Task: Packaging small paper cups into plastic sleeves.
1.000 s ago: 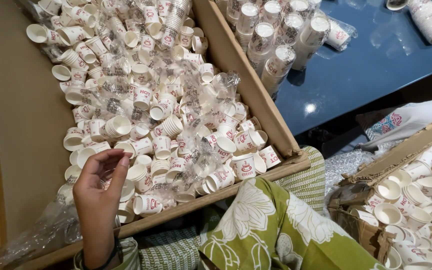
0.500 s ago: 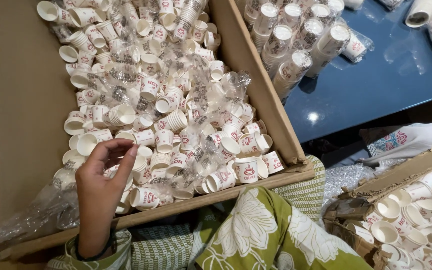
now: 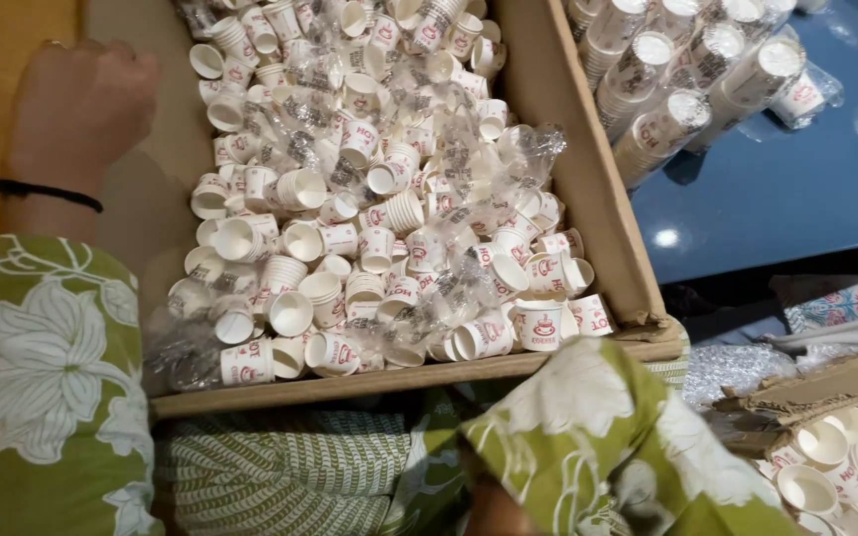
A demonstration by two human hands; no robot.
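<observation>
**Left hand lifted clear of the cup box**

I see the big cardboard box [image 3: 588, 199] filling most of the view, running from the near edge far up the frame, its bare brown floor showing on the left. Heaped inside it, toward the right and middle, lies the pile of small paper cups [image 3: 369, 228]: white, with red printing, many nested in short stacks, some on their sides, some mouth up, tangled with torn clear plastic wrap [image 3: 538, 149]. To the right of the box, on the blue table [image 3: 777, 199], lie sleeves of stacked cups [image 3: 677, 89] in clear wrap. At the near right a smaller torn carton [image 3: 826, 382] holds more loose cups.

My left hand [image 3: 76, 104] is at the far left, over the bare box floor, well apart from the pile; I see only its back, fingers curled under, holding nothing that I can see. A black band [image 3: 42, 191] circles the wrist above the green floral sleeve [image 3: 42, 377]. The right hand is hidden below the other sleeve, so I cannot tell its state.

Half a second ago the left hand was low at the near edge of the pile, fingers bunched among the cups; now it is raised and away to the left.
</observation>
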